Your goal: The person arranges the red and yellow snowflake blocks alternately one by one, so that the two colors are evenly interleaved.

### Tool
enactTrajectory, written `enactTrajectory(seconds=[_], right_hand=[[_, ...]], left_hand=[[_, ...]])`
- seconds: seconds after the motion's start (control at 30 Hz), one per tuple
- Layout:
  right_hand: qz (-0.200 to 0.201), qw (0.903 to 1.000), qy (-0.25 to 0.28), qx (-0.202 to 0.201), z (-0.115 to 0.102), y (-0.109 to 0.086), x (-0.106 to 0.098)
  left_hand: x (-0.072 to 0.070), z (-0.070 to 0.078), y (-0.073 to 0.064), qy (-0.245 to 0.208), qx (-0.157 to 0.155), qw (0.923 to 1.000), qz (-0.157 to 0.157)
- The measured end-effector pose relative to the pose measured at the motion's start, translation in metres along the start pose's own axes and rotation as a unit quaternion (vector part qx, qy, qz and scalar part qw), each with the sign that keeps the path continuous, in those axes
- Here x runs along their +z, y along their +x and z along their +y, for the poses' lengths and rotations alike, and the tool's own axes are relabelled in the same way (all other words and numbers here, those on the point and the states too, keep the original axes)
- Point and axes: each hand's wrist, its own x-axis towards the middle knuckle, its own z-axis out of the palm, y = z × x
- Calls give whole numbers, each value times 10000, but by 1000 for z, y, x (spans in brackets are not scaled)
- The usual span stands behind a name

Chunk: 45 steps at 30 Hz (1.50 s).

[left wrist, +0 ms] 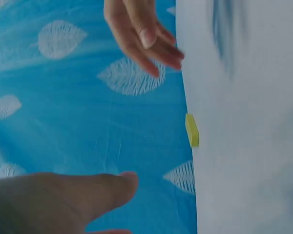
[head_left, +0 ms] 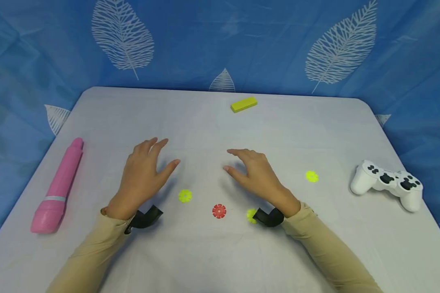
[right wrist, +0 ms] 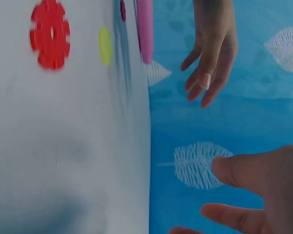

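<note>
Both hands hover above the white table with nothing in them. My left hand [head_left: 141, 173] has its fingers spread loosely, nearest to a yellow notched disc [head_left: 185, 195]. Across from it, my right hand [head_left: 256, 173] holds its fingers relaxed and pointing inward. A red notched disc [head_left: 219, 211] lies between the two forearms. Another yellow disc [head_left: 251, 216] is partly covered by the black strap at the right wrist, and one more yellow disc [head_left: 312, 176] lies to the right. In the right wrist view the red disc [right wrist: 51, 34] shows its slotted edge and central hole.
A pink microphone-shaped object [head_left: 58, 185] lies along the table's left side. On the right rests a white game controller [head_left: 387, 184]. A yellow block [head_left: 243, 104] sits near the far edge. Blue leaf-patterned cloth [head_left: 223, 40] hangs behind the table [head_left: 168, 264].
</note>
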Motion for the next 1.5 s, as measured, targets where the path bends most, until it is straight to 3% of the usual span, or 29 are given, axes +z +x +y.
enactTrajectory(seconds=[0.2,0.3,0.43,0.6,1.17,1.5], right_hand=[[-429,9965,619,-369,-17,-2,18],[-728,9936,720,-485,-26,-4,25],[-1186,9889,666,-593,-40,-7,33],[-1594,9830,618,-663,-55,-9,44],[-1654,9809,394,-942,-77,-6,63],[-1731,9753,189,-1360,-95,12,75]], left_hand=[[-13,-26,-24,-144,-273,9992,-242],[-18,-37,-35,-122,-553,9960,-685],[-23,-51,-47,-257,-902,9859,-1385],[-21,-63,-58,-424,-1033,9778,-1774],[-12,-71,-68,-509,-1199,9734,-1883],[-10,-70,-70,-498,-1247,9758,-1725]])
